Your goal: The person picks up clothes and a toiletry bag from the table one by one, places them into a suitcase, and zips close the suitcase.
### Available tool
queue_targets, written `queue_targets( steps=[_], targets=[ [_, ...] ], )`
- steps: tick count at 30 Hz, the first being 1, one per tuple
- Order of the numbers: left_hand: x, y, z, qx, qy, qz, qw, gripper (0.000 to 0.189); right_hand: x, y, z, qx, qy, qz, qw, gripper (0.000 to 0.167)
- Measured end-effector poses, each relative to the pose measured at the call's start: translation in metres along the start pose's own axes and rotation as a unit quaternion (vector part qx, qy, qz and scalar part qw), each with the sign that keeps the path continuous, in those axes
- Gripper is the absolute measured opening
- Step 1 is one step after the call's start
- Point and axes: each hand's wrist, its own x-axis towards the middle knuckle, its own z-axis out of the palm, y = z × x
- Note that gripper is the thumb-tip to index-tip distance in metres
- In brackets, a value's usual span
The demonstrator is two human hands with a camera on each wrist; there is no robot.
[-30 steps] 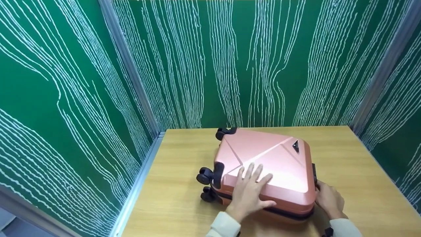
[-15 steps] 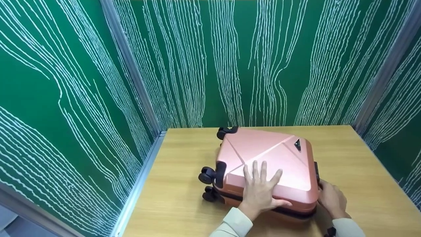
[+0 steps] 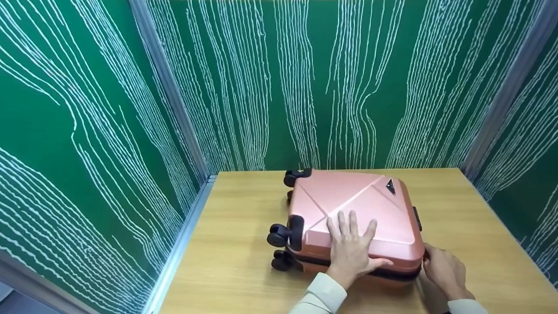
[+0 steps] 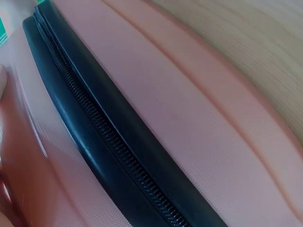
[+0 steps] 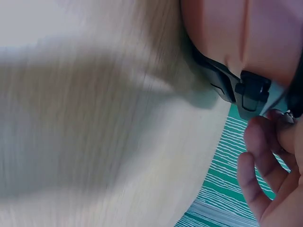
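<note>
A pink hard-shell suitcase (image 3: 357, 196) lies flat on the wooden table, its black wheels (image 3: 279, 235) toward the left. My left hand (image 3: 351, 253) rests on its near top edge with fingers spread and thumb along the side. Below that hand, a black zipper (image 4: 109, 132) runs closed along the side in the left wrist view. At the right end near the front corner is my right hand (image 3: 444, 268). Its thumb and forefinger pinch a small metal zipper pull (image 5: 289, 114), mostly hidden by the fingers. A black side handle (image 3: 417, 218) sits just beyond this hand.
The wooden table (image 3: 231, 244) extends to the left and right of the suitcase. Green panels with white wavy lines (image 3: 244, 87) stand behind it and on both sides, joined by grey metal posts (image 3: 174, 87).
My right hand has shifted toward the near right corner, away from the side handle. My left hand has slid rightward along the suitcase, which has turned slightly.
</note>
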Motion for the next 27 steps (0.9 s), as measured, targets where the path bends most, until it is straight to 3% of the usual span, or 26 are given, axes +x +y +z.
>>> queue_targets(
  steps=[4, 10, 16, 27],
  targets=[
    [0.003, 0.002, 0.001, 0.003, 0.000, -0.004, 1.0000, 0.108, -0.007, 0.001, -0.001, -0.005, 0.004, -0.006, 1.0000, 0.037],
    [0.006, 0.004, 0.003, 0.017, 0.000, -0.006, 0.9998, 0.109, -0.023, 0.003, 0.002, 0.000, 0.035, -0.026, 0.9991, 0.021],
    [0.006, 0.004, 0.002, 0.014, -0.011, -0.008, 0.9998, 0.108, -0.034, -0.005, -0.003, -0.006, -0.014, -0.009, 0.9998, 0.024],
    [0.007, -0.001, 0.002, 0.005, 0.001, -0.007, 1.0000, 0.108, -0.051, -0.012, -0.003, -0.018, -0.006, -0.034, 0.9992, 0.025]
  ],
)
